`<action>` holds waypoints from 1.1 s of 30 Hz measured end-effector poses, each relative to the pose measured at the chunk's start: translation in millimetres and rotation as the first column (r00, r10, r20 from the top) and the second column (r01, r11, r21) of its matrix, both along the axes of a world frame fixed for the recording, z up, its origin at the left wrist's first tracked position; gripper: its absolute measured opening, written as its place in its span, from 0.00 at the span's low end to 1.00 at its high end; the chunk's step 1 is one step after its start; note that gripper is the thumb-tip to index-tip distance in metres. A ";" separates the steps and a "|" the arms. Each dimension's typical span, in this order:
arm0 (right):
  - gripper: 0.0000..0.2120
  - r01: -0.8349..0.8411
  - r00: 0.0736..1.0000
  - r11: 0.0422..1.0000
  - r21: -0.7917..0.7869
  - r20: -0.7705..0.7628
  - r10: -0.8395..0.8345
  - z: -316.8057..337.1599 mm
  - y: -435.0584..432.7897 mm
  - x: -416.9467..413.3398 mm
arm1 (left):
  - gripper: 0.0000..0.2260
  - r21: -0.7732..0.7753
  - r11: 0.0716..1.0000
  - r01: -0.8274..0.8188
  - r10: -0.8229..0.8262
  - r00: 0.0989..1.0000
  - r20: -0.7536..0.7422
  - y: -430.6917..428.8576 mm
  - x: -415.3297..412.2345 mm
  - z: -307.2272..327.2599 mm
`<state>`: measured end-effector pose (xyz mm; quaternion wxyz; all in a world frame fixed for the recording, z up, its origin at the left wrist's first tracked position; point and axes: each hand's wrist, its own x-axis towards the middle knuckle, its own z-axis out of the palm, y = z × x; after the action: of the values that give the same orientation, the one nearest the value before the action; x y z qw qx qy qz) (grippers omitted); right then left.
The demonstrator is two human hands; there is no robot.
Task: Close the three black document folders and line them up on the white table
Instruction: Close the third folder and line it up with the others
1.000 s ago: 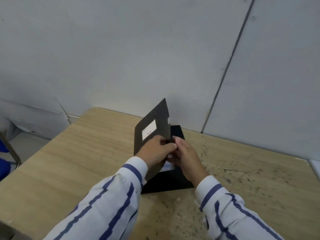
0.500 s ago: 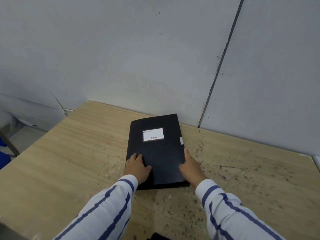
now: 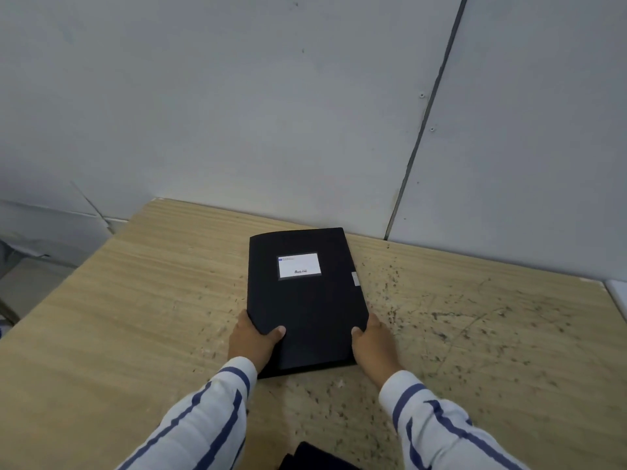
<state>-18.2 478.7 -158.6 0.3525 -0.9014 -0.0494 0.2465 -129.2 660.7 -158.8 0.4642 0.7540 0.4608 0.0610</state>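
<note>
A black document folder [image 3: 305, 300] lies closed and flat on the pale wood-grain table [image 3: 118, 317], its white label facing up near the far end. My left hand [image 3: 252, 339] grips its near left edge, thumb on the cover. On the near right edge my right hand [image 3: 375, 344] holds it the same way. Another black item [image 3: 312, 457] shows at the bottom edge of the view, mostly cut off.
A grey panelled wall [image 3: 305, 130] runs right behind the table's far edge. The table top to the right of the folder is speckled with dark marks [image 3: 475, 317]. The table's left edge drops to the floor [image 3: 30, 283].
A second ago both hands held the cover half raised. The cover came down flat, and my hands slid from the top of the folder to grip its two near edges.
</note>
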 end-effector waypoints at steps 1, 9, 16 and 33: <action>0.26 0.022 0.999 0.999 0.039 -0.030 -0.021 1.5 -0.7 -0.5 | 0.28 -0.011 1.000 0.008 -0.008 1.000 0.019 0.7 -1.0 -0.2; 0.23 0.169 0.984 0.972 0.165 -0.086 -0.157 10.0 -29.0 -21.4 | 0.29 -0.008 0.992 0.124 -0.122 0.987 0.105 -12.4 -4.0 2.1; 0.21 0.295 0.955 0.937 0.189 -0.048 -0.291 23.8 -87.3 -25.9 | 0.29 -0.032 0.962 0.273 -0.265 0.952 0.152 -57.3 18.9 13.5; 0.16 0.491 0.862 0.842 0.221 0.011 -0.506 35.8 -368.6 54.1 | 0.29 -0.086 0.872 0.482 -0.460 0.866 0.194 -331.7 147.4 13.8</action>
<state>35.9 110.1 -122.8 0.4960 -0.8486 0.1486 0.1084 18.2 329.0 -145.0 0.5504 0.8037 0.2249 -0.0217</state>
